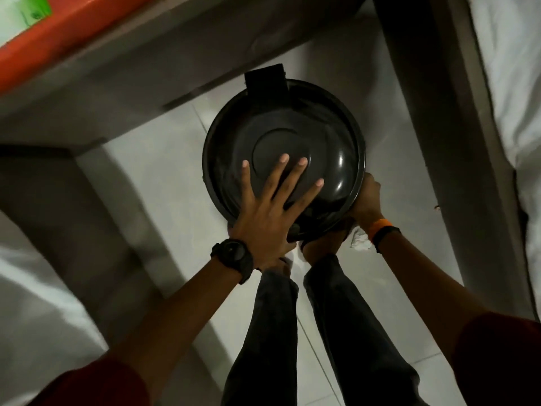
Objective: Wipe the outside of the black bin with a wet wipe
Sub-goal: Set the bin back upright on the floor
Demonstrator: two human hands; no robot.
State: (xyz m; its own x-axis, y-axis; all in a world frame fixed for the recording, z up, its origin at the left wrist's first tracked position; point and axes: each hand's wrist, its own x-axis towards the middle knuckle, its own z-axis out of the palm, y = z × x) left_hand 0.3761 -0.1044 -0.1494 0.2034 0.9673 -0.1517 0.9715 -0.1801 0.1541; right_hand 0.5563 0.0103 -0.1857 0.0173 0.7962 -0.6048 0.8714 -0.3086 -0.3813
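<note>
The round black bin stands on the white tiled floor, seen from straight above, with its glossy lid down and a hinge tab at the far side. My left hand lies flat on the near half of the lid, fingers spread, holding nothing. My right hand is pressed against the bin's near right side, just below the rim. A crumpled white wet wipe shows under that wrist, and the hand appears to grip it. The bin's side wall is mostly hidden by the lid.
My two legs in dark trousers stand right behind the bin. A grey bed frame with white bedding runs along the right. An orange-edged table is at the far left, with more white bedding at the near left.
</note>
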